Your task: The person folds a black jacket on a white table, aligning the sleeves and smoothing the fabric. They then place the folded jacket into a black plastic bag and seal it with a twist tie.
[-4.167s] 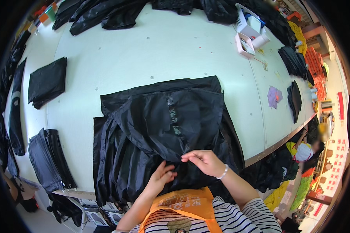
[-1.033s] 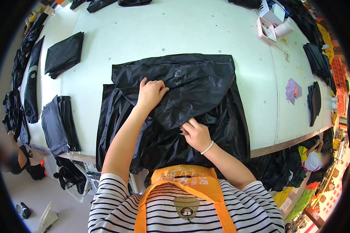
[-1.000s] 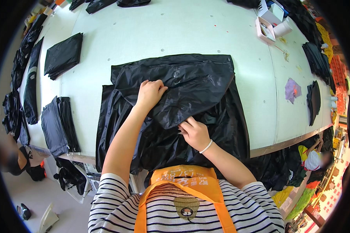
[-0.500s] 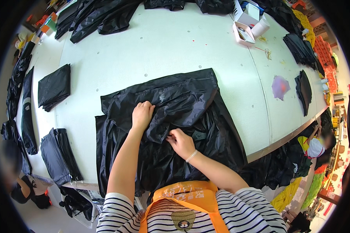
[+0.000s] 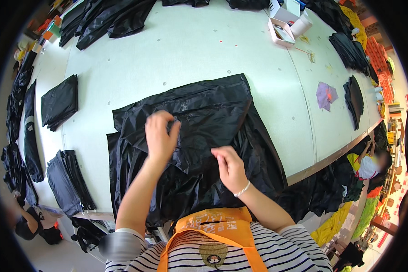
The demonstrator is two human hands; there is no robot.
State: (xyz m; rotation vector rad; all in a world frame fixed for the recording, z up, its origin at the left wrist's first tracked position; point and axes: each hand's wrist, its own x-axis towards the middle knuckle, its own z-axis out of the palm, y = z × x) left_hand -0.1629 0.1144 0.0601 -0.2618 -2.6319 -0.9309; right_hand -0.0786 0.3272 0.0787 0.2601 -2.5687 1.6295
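A large black, glossy fabric garment (image 5: 204, 122) lies folded and wrinkled in front of me, its lower part hanging toward my body. Over its left-centre part is my left hand (image 5: 160, 136), thumb apart from the bent fingers, slightly blurred, with a raised crease of the fabric beside the thumb. My right hand (image 5: 231, 168), a pale bracelet (image 5: 241, 188) on its wrist, hovers over the right-centre part. Its fingers are curled in with the thumb against them, and nothing shows in them.
Folded black garments (image 5: 60, 102) and a stack (image 5: 70, 181) lie on the white table (image 5: 131, 59) at left. More black fabric (image 5: 118, 18) lies along the far edge. At the far right are a pink box (image 5: 281, 32), a white roll (image 5: 301, 25) and a purple cloth piece (image 5: 326, 95). Other people work at both sides.
The bunched fold in the garment's middle now lies flatter. My right hand has come off it and moved right. My left hand has shifted slightly left, its thumb spreading away from the fingers.
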